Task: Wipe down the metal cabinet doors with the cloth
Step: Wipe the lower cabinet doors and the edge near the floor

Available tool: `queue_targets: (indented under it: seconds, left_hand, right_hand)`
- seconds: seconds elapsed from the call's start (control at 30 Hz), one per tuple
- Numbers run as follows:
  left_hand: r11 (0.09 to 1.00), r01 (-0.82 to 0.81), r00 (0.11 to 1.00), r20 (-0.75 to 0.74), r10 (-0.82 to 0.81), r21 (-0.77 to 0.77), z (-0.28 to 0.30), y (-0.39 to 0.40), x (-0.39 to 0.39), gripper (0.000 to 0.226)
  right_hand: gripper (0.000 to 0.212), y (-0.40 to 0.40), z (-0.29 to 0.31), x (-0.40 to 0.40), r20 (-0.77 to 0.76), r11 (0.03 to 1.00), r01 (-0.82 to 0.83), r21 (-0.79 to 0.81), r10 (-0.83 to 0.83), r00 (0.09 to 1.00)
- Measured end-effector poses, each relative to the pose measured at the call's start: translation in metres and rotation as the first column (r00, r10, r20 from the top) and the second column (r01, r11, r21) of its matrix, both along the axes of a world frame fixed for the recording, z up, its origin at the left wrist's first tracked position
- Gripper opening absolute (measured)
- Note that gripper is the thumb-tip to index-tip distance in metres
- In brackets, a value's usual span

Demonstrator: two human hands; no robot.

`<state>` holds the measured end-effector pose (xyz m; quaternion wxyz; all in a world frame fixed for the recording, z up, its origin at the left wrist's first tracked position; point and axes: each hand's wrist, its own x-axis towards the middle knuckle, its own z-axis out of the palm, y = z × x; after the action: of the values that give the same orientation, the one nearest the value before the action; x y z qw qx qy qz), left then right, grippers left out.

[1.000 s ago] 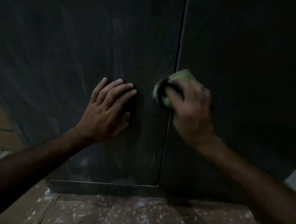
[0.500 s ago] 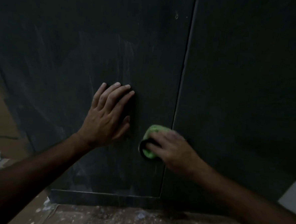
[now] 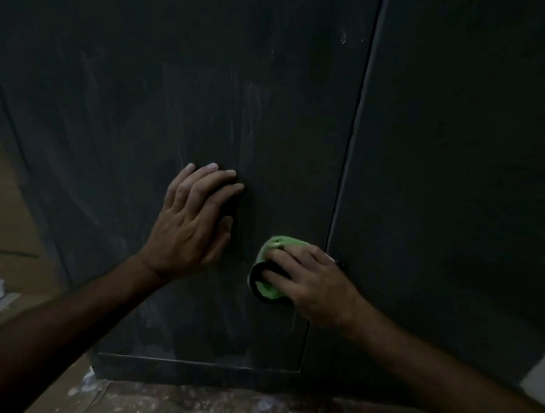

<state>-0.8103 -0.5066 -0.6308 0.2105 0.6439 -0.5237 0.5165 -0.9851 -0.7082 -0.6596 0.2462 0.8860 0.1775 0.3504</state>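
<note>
right grip (image 3: 311,282): fingers are curled over the green cloth (image 3: 272,263), which is pressed against the left cabinet door (image 3: 175,104).
cloth: bunched, low on the door, just left of the seam (image 3: 347,166); its long axis runs roughly up and down.
left grip (image 3: 193,224): laid flat on the same door, fingers straight, pointing up and right, nothing held.
right door (image 3: 459,154): dark, touched by neither hand.
floor (image 3: 220,407): speckled, below the doors.

Bare forearms, bare hands (image 3: 196,224), no sleeves
</note>
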Motion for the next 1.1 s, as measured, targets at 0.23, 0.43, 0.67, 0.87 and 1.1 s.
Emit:
queue_targets:
  seconds: [0.23,0.43,0.67,0.87,1.1]
  left_hand:
    - [0.992,-0.032,0.995,-0.097,0.020,-0.125,0.026,-0.011,-0.009,0.054]
    - [0.978,-0.065,0.991,-0.128,0.039,-0.201,0.040,-0.022,-0.007,0.059]
    - [0.986,-0.116,0.993,-0.026,0.114,-0.122,0.036,-0.001,0.008,0.062]
    - [0.992,-0.072,0.997,-0.022,0.070,-0.100,0.035,0.003,0.014,0.060]
    - [0.991,-0.058,0.997,-0.053,0.052,-0.117,0.038,0.012,0.016,0.057]
  right_hand:
    - [0.044,-0.005,0.173,0.031,0.584,0.917,-0.021,0.399,-0.236,0.777]
    - [0.042,0.010,0.179,0.055,0.565,0.944,-0.039,0.329,-0.163,0.809]
    - [0.036,-0.016,0.080,0.006,0.067,0.995,-0.044,-0.087,0.050,0.996]
    - [0.054,0.006,0.197,0.052,0.579,0.905,-0.170,0.391,-0.098,0.810]
    - [0.030,0.020,0.038,0.033,-0.006,0.992,-0.101,-0.070,0.101,0.995]
